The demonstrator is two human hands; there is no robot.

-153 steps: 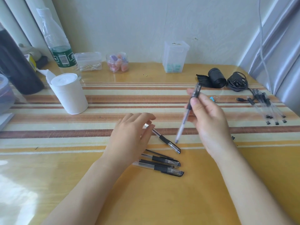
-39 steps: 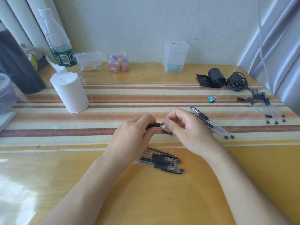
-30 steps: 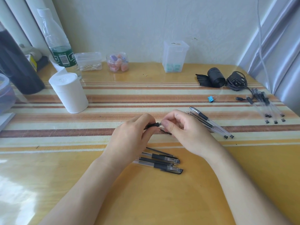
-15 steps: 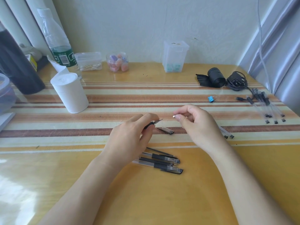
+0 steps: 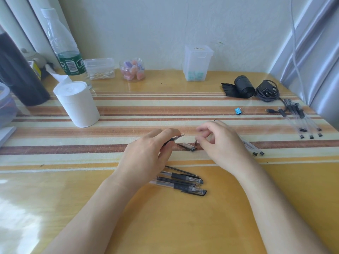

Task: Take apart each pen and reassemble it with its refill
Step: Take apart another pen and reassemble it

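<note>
Since there's only the head camera to go on, this is all from that one angle. The left hand (image 5: 145, 156) grips a pen (image 5: 173, 139) around its black grip section, low over the table (image 5: 165, 217), and the thin refill (image 5: 181, 136) pokes out bare at the front. The little metal tip (image 5: 196, 143) that goes over it is off the pen and sits right at the right hand's fingertips. The cap (image 5: 189, 147) lies on the table just beside it. The right hand (image 5: 222, 143) is blurry with its fingers loosely curled, so I honestly can't tell if it's pinching that tip or if the tip is lying loose on the table.

What I'd worry about:
- That tip is tiny and the tabletop looks glossy. One nudge from a finger and it probably skids off and gets lost in the stripes.
- If the left hand tips the pen nose-down, the refill could slide right out with nothing capping the front.
- The right wrist sits just in front of two pens (image 5: 254, 150), so a careless sweep could send them rolling.
- The pile of pens (image 5: 183, 182) near the left wrist is close enough that loose parts could get mixed up with it.
</note>
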